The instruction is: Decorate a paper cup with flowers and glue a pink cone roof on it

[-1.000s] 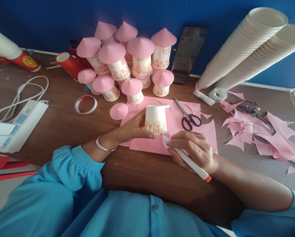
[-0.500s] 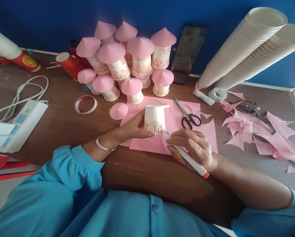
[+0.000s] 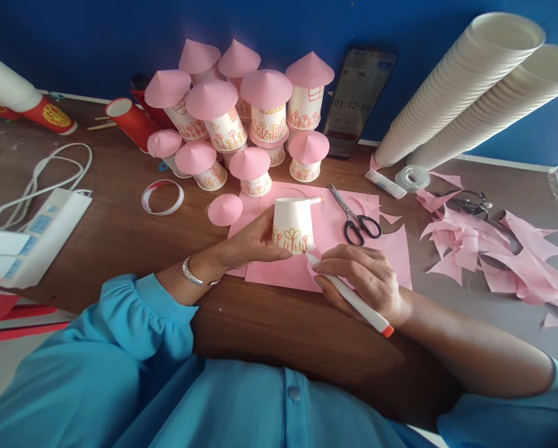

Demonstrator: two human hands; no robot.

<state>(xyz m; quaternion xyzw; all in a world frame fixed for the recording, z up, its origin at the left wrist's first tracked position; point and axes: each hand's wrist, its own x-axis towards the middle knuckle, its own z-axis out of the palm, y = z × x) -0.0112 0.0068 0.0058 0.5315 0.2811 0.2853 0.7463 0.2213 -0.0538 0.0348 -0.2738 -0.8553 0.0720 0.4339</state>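
Note:
A white paper cup (image 3: 292, 218) with orange and yellow flowers drawn along its lower edge is held over pink paper sheets (image 3: 279, 270). My left hand (image 3: 255, 239) is closed around its left side, the thumb along the bottom. In my right hand (image 3: 363, 277) is a white marker (image 3: 356, 303) with an orange end, its tip at the cup's lower right edge. Another marker (image 3: 316, 200) shows partly behind the cup. Black-handled scissors (image 3: 354, 218) lie open on the pink sheets to the right.
Several decorated cups with pink cone tops (image 3: 267, 90) stand at the back, near a phone (image 3: 360, 102) leaning on the wall. Tall stacks of white cups (image 3: 456, 87) rise at back right, above pink scraps (image 3: 466, 236). A power strip (image 3: 50, 236) lies left of a tape roll (image 3: 162, 198).
The marker tip and my right hand have shifted very slightly left along the cup's lower edge. My left hand and the cup stay in place.

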